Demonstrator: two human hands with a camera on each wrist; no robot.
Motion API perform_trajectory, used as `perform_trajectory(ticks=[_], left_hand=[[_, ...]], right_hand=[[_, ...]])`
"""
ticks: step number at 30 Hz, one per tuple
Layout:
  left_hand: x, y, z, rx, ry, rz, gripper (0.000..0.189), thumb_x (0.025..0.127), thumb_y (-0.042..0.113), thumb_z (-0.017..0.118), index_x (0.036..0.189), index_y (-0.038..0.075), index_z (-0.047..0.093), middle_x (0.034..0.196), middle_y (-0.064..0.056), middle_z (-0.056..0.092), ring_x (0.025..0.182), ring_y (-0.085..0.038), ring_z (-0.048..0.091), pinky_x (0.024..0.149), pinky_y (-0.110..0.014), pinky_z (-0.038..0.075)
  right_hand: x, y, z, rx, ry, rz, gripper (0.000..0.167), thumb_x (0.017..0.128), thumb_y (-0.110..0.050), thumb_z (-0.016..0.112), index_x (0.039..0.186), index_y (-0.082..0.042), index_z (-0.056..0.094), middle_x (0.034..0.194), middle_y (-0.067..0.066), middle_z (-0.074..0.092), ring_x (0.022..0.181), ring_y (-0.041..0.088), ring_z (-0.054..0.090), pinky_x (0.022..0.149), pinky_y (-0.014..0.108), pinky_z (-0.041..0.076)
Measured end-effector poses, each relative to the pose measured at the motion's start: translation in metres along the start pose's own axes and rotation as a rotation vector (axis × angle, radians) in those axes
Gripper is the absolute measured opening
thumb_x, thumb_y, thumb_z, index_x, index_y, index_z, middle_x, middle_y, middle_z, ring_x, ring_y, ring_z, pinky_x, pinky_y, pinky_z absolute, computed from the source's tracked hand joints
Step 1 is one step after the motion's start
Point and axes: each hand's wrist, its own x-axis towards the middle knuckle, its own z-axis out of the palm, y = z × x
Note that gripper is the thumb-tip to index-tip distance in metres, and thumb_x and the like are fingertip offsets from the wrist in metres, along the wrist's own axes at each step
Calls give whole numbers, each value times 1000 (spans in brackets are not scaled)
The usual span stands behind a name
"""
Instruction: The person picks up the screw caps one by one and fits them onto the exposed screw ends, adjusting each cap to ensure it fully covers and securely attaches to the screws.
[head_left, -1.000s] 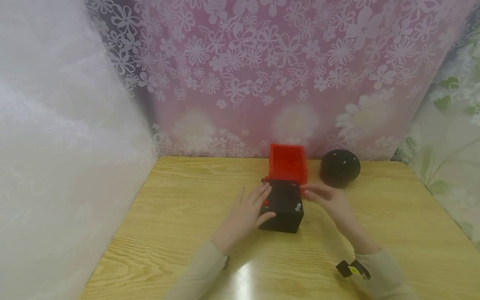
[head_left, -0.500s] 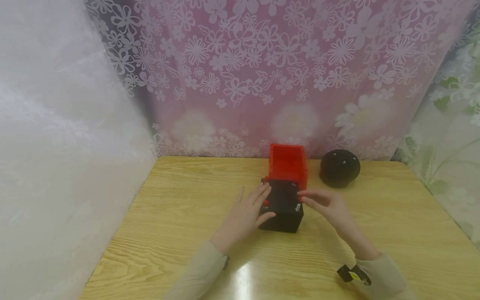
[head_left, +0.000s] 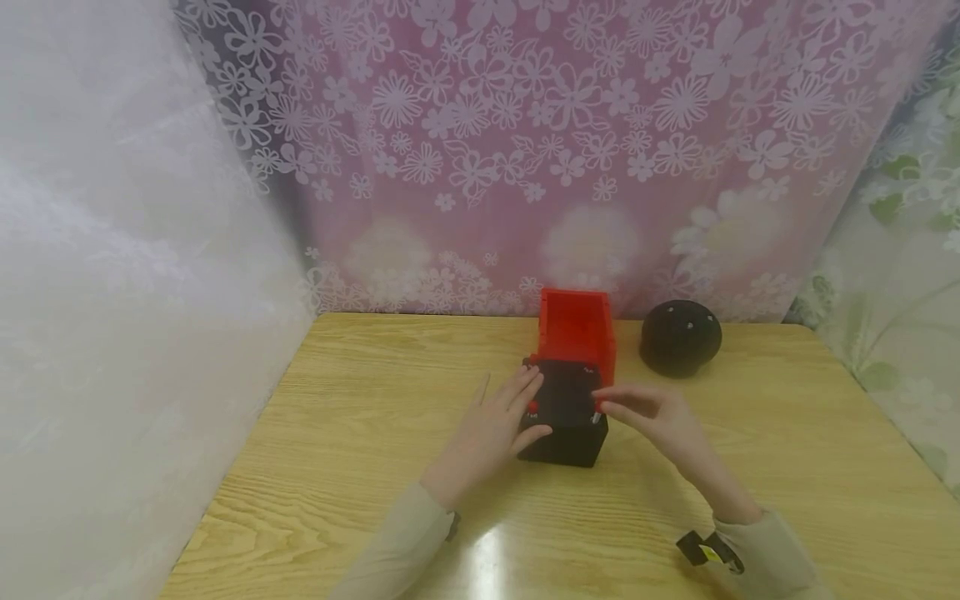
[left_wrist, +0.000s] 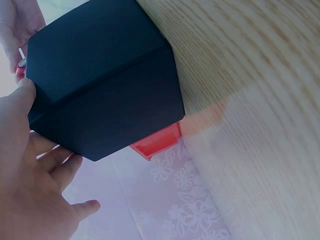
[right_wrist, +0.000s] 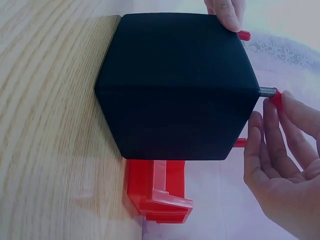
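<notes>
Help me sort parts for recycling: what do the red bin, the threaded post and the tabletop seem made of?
Red bin: probably moulded plastic, semi-glossy, by its even colour and sheen. Threaded post: likely metal, by its grey tone and fine ridges. Tabletop: wood or wood-look laminate; grain shows, and a bright reflection suggests gloss.

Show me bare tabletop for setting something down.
Free: tabletop left of the left hand, and right of the right hand, nearer than the round black object. Crowded: around the black box, with the red bin behind.

Block (head_left: 564, 446) on table (head_left: 360, 417), bin (head_left: 576, 327) behind it, second block (head_left: 679, 343) right of bin
</notes>
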Motion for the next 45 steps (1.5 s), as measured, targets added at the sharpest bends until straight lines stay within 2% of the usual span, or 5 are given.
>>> perform_trajectory(ticks=[12, 19, 26, 39, 45], left_hand=[[1, -1, 1, -17, -10, -3, 75, 102, 58, 46, 159, 11, 33, 166, -3, 30, 152, -22, 29, 123, -58, 16], [6, 0, 3, -12, -6, -13, 75, 102, 58, 46, 159, 11, 33, 166, -3, 29, 152, -21, 28, 124, -57, 15], [12, 1, 7, 4, -2, -32, 75, 102, 58, 47, 159, 12, 33, 166, -2, 30, 152, -20, 29, 124, -57, 15], [15, 1, 7, 1, 1, -33, 76, 102, 58, 46, 160, 12, 32, 166, -3, 29, 152, -21, 29, 124, -56, 15], [16, 1, 7, 15, 0, -33, 75, 102, 59, 43, 160, 12, 31, 166, -2, 28, 153, -19, 27, 125, -54, 13]], right_hand=[[1, -2, -1, -24, -9, -63, 22, 93, -16, 75, 114, -11, 77, 110, 2, 76, 102, 2, 67, 84, 24, 56], [5, -2, -4, -160, 13, -128, 16, 90, -17, 78, 106, -20, 78, 101, -9, 75, 99, 3, 66, 85, 24, 53], [12, 2, -9, -227, 17, -192, 18, 86, -18, 82, 103, -23, 78, 98, -14, 75, 98, 4, 67, 86, 37, 56], [18, 12, -16, -213, -33, -181, 25, 86, -19, 82, 110, -20, 77, 106, -8, 76, 101, 10, 68, 86, 32, 56], [20, 15, -20, -220, -5, -218, 27, 86, -14, 82, 112, -19, 77, 108, -6, 75, 102, 8, 68, 87, 20, 53]])
